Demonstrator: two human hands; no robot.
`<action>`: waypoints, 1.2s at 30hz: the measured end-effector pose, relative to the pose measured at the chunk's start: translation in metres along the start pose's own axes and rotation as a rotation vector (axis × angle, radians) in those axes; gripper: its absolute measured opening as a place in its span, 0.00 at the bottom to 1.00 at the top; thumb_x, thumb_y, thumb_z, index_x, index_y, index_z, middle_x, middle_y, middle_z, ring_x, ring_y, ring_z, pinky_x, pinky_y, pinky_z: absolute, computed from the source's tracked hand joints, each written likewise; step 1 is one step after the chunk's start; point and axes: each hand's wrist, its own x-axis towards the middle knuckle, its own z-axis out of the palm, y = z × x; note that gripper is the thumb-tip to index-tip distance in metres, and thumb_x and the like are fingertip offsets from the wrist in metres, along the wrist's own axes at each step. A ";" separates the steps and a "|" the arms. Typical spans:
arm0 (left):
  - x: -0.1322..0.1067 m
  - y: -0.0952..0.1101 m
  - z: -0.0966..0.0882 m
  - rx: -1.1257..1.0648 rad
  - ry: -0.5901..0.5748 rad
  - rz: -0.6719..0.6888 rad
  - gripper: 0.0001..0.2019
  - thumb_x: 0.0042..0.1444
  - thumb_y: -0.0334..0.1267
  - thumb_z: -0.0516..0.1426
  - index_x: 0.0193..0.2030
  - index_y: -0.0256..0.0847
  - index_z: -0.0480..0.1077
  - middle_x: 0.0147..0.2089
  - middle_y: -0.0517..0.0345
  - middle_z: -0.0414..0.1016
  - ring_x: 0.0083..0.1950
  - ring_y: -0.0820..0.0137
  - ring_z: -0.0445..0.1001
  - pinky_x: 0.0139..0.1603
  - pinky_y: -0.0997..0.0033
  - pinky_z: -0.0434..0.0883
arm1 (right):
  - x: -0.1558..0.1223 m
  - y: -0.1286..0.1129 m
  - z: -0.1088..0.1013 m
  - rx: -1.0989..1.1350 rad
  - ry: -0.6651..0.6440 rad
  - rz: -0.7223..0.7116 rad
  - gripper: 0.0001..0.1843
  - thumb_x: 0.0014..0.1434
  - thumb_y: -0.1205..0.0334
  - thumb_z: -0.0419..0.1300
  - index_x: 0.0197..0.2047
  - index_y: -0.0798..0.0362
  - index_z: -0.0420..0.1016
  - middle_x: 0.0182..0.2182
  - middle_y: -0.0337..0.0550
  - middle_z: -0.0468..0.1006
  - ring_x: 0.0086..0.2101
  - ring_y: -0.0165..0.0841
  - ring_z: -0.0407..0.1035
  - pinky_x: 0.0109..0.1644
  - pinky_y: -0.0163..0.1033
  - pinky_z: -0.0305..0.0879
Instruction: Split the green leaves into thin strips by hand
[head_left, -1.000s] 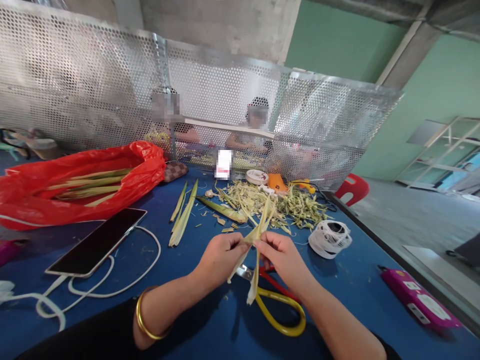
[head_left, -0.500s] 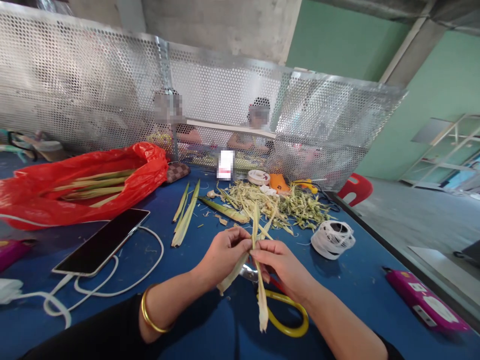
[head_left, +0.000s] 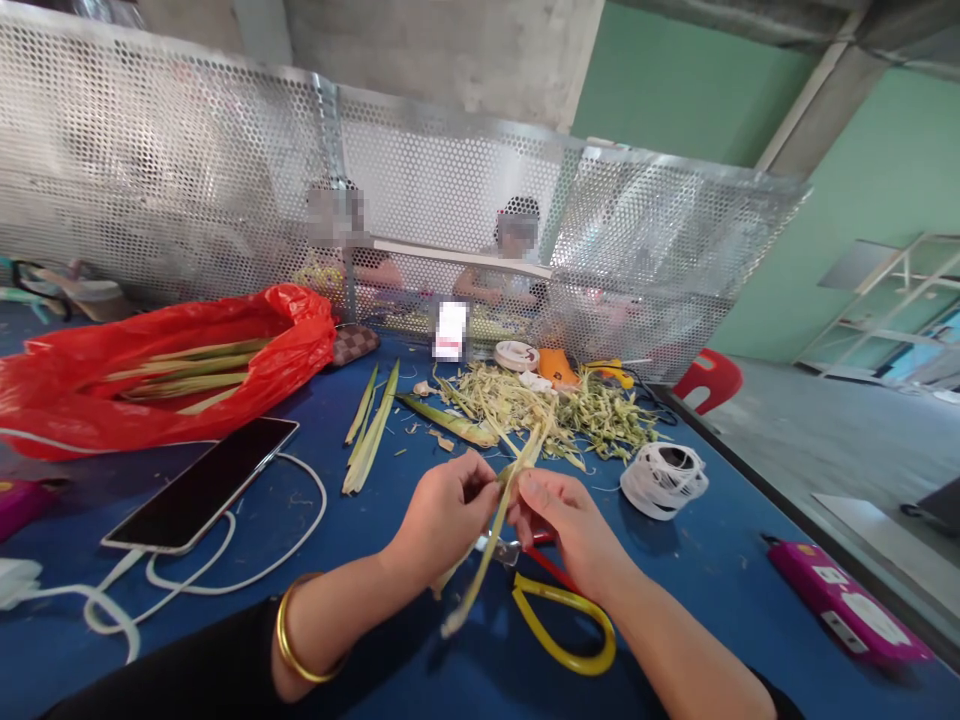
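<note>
My left hand (head_left: 442,515) and my right hand (head_left: 564,520) meet over the blue table (head_left: 390,660), both pinching a pale yellow-green leaf strip (head_left: 487,540). The strip runs from upper right, between my fingertips, down to a loose end hanging toward lower left. A gold bangle (head_left: 289,635) circles my left wrist. Scissors with a yellow and a red handle (head_left: 559,625) lie on the table right under my hands.
A pile of leaf scraps (head_left: 555,405) and loose green strips (head_left: 371,430) lie ahead. A red bag of leaves (head_left: 150,365), a phone (head_left: 202,485) with white cable, a white string coil (head_left: 664,478) and a pink case (head_left: 844,612) surround me. Two people sit behind a perforated metal screen (head_left: 450,190).
The strip swung from hanging nearly straight down to slanting toward lower left, and my two hands drew closer together on it.
</note>
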 end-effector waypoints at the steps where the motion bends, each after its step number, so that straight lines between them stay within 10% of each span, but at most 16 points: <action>1: -0.002 0.002 0.000 0.067 0.008 0.033 0.08 0.53 0.36 0.52 0.23 0.41 0.63 0.21 0.64 0.64 0.24 0.75 0.61 0.25 0.75 0.56 | 0.001 0.001 0.000 -0.040 0.054 -0.002 0.21 0.54 0.46 0.59 0.23 0.56 0.69 0.16 0.37 0.68 0.17 0.25 0.60 0.23 0.31 0.53; 9: -0.007 0.005 0.000 0.330 -0.016 0.185 0.05 0.53 0.34 0.51 0.27 0.42 0.63 0.24 0.63 0.66 0.25 0.74 0.63 0.27 0.74 0.56 | 0.001 -0.005 0.005 -0.191 0.271 -0.018 0.17 0.51 0.53 0.60 0.18 0.54 0.63 0.12 0.32 0.62 0.16 0.24 0.57 0.22 0.32 0.53; 14: -0.005 0.005 0.000 0.148 -0.070 0.083 0.08 0.54 0.32 0.50 0.39 0.43 0.67 0.26 0.63 0.71 0.27 0.72 0.69 0.30 0.75 0.62 | 0.001 -0.002 0.006 -0.193 0.128 0.005 0.13 0.51 0.59 0.57 0.19 0.54 0.62 0.14 0.32 0.63 0.16 0.24 0.57 0.22 0.31 0.52; 36: 0.017 -0.010 -0.015 0.022 0.049 -0.025 0.05 0.54 0.38 0.52 0.30 0.42 0.65 0.24 0.65 0.71 0.21 0.74 0.70 0.25 0.75 0.65 | -0.011 -0.019 -0.004 0.647 -0.368 -0.096 0.10 0.53 0.65 0.54 0.22 0.56 0.68 0.16 0.33 0.59 0.14 0.22 0.49 0.17 0.29 0.54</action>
